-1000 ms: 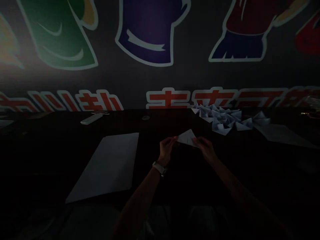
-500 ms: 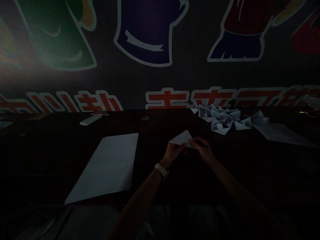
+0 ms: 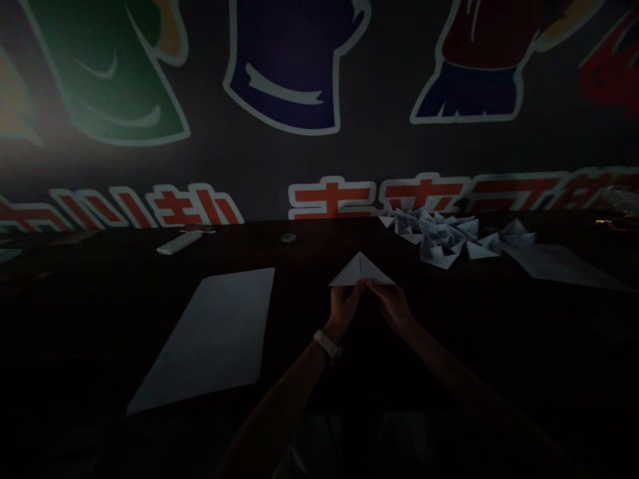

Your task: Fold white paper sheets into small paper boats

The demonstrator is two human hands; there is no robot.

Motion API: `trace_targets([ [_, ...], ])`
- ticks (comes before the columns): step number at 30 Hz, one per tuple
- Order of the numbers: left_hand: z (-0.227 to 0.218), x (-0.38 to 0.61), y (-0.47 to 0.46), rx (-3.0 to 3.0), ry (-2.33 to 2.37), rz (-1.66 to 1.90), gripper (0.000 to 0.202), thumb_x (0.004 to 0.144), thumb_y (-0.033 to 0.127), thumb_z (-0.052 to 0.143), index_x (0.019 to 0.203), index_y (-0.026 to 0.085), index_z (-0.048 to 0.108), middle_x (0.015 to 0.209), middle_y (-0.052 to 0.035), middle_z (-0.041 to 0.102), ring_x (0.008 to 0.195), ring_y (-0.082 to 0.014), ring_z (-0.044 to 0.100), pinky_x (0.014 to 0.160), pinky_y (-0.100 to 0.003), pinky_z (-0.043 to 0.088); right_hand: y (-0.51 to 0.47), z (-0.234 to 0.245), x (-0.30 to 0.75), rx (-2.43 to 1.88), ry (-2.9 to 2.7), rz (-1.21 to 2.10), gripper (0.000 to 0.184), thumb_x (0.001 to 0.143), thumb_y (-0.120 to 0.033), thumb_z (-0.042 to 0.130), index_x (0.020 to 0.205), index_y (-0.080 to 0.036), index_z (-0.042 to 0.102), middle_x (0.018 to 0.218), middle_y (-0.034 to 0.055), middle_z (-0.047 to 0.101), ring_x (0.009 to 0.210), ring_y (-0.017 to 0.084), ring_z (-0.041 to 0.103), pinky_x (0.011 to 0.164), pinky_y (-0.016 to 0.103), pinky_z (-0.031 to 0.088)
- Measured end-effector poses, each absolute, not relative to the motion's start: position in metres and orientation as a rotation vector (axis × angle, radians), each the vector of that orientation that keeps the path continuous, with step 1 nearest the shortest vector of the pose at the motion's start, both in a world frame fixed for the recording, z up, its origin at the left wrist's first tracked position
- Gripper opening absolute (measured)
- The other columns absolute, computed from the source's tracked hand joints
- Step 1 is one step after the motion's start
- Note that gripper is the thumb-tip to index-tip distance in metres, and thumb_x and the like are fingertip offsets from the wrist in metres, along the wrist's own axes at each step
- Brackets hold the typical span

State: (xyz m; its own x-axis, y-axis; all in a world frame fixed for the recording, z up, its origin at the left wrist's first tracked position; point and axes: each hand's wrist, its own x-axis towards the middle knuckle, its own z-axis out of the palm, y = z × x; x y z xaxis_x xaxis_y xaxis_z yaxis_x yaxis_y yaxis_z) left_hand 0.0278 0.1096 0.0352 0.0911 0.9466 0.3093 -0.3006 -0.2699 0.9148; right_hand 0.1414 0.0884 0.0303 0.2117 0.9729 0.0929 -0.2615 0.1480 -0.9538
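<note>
White paper is showing up faintly along the dark table point(image 3: 84, 313), which is running beneath a wall mural point(image 3: 299, 80) of large cartoon shapes in green, purple and red above a row of red characters. At the far left edge, a pale paper scrap point(image 3: 8, 254) is lying on the tabletop. Further along, a white oblong object point(image 3: 178, 243) is resting near the back edge, touching a small dark flat item point(image 3: 197, 229), and a small round disc point(image 3: 287, 237) is sitting to their right. Nearer the person, a large blank paper sheet point(image 3: 207, 339) is lying flat at a slant. To its right, the left hand point(image 3: 344, 307), with a white watch point(image 3: 327, 344) on its wrist, is pinching the lower left of a folded paper triangle point(image 3: 360, 269), whose apex is pointing away from the person. The right hand point(image 3: 391, 306) is gripping the same triangle's lower right, the two hands nearly meeting beneath it. Whether the triangle is touching the table is hard to tell in the dimness. Beyond it, a heap of folded paper pieces point(image 3: 434, 236) is spreading along the back of the table, and another flat paper sheet point(image 3: 559, 266) is lying at the heap's right end.
</note>
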Motion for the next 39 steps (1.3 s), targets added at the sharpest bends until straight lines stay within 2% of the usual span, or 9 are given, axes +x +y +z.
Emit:
trace_targets([
  [6,0.041,0.027,0.105,1.078,0.623,1.398,0.031,0.065,0.041,0.074,0.076,0.013,0.066,0.074,-0.0031,0.067,0.067,-0.0144,0.06,0.064,-0.026,0.045,0.089,0.029,0.146,-0.926,-0.827,1.003,0.028,0.065,-0.045,0.072,0.064,-0.018,0.07,0.061,0.0029,0.069,0.06,0.021,0.066,0.059,0.034,0.053],
  [11,0.044,0.024,0.102,1.051,0.634,1.304,0.033,0.066,0.043,0.073,0.06,0.011,0.063,0.06,-0.002,0.062,0.056,-0.0108,0.056,0.059,-0.024,0.042,0.088,0.033,0.149,-0.897,-0.868,1.059,0.034,0.068,-0.052,0.068,0.068,-0.018,0.071,0.06,0.0044,0.069,0.064,0.024,0.067,0.064,0.038,0.055],
  [18,0.044,0.022,0.104,0.896,0.632,1.248,0.033,0.061,0.043,0.077,0.062,0.011,0.067,0.056,-0.0017,0.062,0.051,-0.0088,0.054,0.054,-0.022,0.041,0.085,0.039,0.16,-0.935,-1.032,1.135,0.07,0.074,-0.075,0.036,0.07,-0.016,0.071,0.062,0.0098,0.068,0.067,0.024,0.067,0.059,0.036,0.054],
  [24,0.042,0.021,0.105,0.857,0.628,1.171,0.036,0.059,0.045,0.077,0.06,0.011,0.066,0.058,-0.0033,0.063,0.053,-0.011,0.057,0.057,-0.023,0.044,0.082,0.042,0.166,-1.184,-1.188,0.65,0.038,0.066,-0.055,0.067,0.075,-0.017,0.068,0.063,0.001,0.066,0.059,0.018,0.061,0.053,0.027,0.048],
  [27,0.047,0.015,0.107,0.883,0.626,1.128,0.04,0.063,0.05,0.072,0.074,0.012,0.068,0.072,-0.007,0.067,0.067,-0.0163,0.063,0.064,-0.026,0.047,0.082,0.041,0.169,-1.213,-1.148,0.554,0.036,0.071,-0.053,0.063,0.073,-0.017,0.067,0.058,-0.0002,0.064,0.056,0.017,0.06,0.052,0.027,0.047],
  [31,0.055,0.005,0.115,0.955,0.757,1.427,0.05,0.064,0.05,0.072,0.1,0.017,0.062,0.093,-0.0063,0.067,0.084,-0.0165,0.062,0.07,-0.024,0.046,0.084,0.043,0.175,-1.177,-1.128,0.547,0.033,0.071,-0.05,0.063,0.069,-0.018,0.064,0.055,-0.0003,0.063,0.052,0.016,0.058,0.052,0.027,0.046],
  [34,0.055,0.004,0.116,1.223,0.779,1.365,0.046,0.06,0.047,0.076,0.091,0.015,0.062,0.078,-0.0028,0.065,0.067,-0.0124,0.059,0.058,-0.02,0.044,0.082,0.047,0.175,-1.195,-1.225,0.562,0.03,0.07,-0.049,0.065,0.064,-0.019,0.064,0.052,-0.0007,0.061,0.051,0.015,0.056,0.051,0.026,0.045],
  [36,0.052,0.008,0.113,1.322,0.794,1.235,0.043,0.067,0.054,0.068,0.081,0.014,0.061,0.062,0.0009,0.058,0.047,-0.0078,0.049,0.044,-0.019,0.036,0.08,0.049,0.172,-1.171,-1.243,0.599,0.029,0.069,-0.048,0.066,0.065,-0.02,0.065,0.053,-0.0006,0.061,0.052,0.016,0.056,0.051,0.026,0.045],
  [39,0.045,0.013,0.108,1.242,0.823,1.183,0.048,0.075,0.062,0.054,0.085,0.016,0.058,0.054,0.0045,0.051,0.037,-0.0046,0.037,0.036,-0.017,0.027,0.078,0.05,0.164,-1.068,-1.206,0.758,0.028,0.063,-0.046,0.071,0.073,-0.021,0.065,0.064,0.0004,0.065,0.06,0.018,0.059,0.053,0.027,0.048],
])
